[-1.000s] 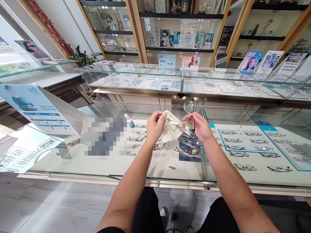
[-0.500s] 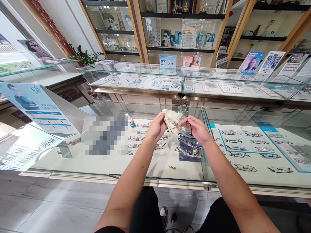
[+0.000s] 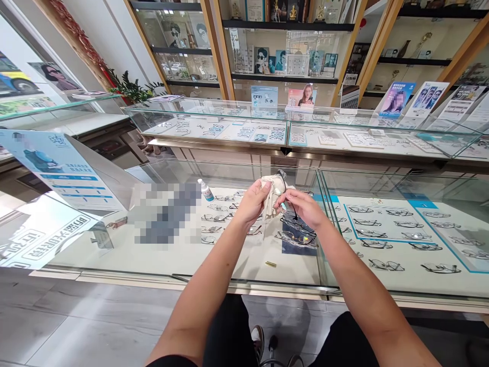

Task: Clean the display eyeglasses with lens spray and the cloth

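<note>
Above the glass counter, my left hand [image 3: 254, 203] is closed on a cream cloth [image 3: 270, 199], thumb on top. The cloth lies against a pair of dark-framed eyeglasses [image 3: 281, 176], hiding much of one lens. My right hand [image 3: 302, 205] pinches the eyeglasses by the frame, close beside the cloth. Rows of other eyeglasses [image 3: 296, 237] lie under the glass below my hands, some on a dark blue panel. A small white bottle [image 3: 206, 190] stands on the counter left of my left hand.
The glass display counter [image 3: 229, 272] spans the front. On its left stand a blue and white sign [image 3: 64, 168] and a blurred dark patch [image 3: 168, 214]. A small gold-coloured piece [image 3: 271, 264] lies nearer me. Another display case [image 3: 214, 114] runs behind.
My hands have come together. The cloth, earlier beside the eyeglasses, now wraps part of them, and the eyeglasses have turned and shifted left.
</note>
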The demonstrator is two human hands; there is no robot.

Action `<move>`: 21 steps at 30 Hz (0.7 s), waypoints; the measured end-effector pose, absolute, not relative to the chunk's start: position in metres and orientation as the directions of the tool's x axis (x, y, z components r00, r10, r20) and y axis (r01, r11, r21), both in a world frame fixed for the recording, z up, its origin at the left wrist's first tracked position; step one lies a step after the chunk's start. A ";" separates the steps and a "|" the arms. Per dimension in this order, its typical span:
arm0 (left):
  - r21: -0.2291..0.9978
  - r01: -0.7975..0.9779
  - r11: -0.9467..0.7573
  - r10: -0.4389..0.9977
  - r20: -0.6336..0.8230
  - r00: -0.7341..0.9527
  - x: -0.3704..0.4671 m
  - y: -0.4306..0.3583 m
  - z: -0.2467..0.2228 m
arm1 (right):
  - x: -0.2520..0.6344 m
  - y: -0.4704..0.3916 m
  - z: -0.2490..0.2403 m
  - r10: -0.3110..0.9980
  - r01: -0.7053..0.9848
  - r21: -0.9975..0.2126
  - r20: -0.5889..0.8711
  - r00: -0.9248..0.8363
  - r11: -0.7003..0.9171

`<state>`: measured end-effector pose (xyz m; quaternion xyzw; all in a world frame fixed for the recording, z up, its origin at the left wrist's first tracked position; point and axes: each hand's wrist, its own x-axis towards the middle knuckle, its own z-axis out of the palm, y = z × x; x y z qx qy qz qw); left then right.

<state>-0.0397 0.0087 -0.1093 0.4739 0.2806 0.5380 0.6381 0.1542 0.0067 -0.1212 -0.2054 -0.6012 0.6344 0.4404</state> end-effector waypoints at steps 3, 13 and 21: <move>0.923 -0.384 -0.029 0.936 0.160 0.314 -0.039 0.006 -0.109 | 0.153 0.007 -0.122 0.810 -0.291 -0.951 0.253 -0.529 0.107; 0.931 -0.365 -0.002 0.937 0.129 0.324 -0.042 0.009 -0.113 | 0.150 0.007 -0.122 0.834 -0.285 -0.957 0.204 -0.513 0.059; 0.928 -0.364 -0.081 0.968 0.160 0.194 -0.034 0.008 -0.119 | 0.150 0.009 -0.125 0.847 -0.292 -0.954 0.212 -0.488 0.070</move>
